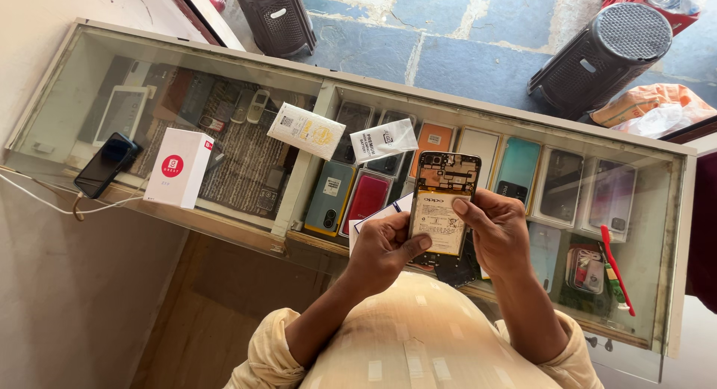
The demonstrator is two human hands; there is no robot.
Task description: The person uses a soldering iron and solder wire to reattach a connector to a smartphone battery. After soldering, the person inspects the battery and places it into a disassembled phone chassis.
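Over the glass counter (676,210), both hands, left hand (385,247) and right hand (499,232), hold the thin, open-backed phone with its pale battery showing (442,202) by its edges; it looks light and easy to break.

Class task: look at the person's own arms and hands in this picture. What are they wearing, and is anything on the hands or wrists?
Both arms wear cream sleeves with a faint pale check, pushed up to about the elbow with loose cuffs. The forearms are bare below. The left hand and right hand are bare: no gloves, and no rings, watch or bands show on them from this view.
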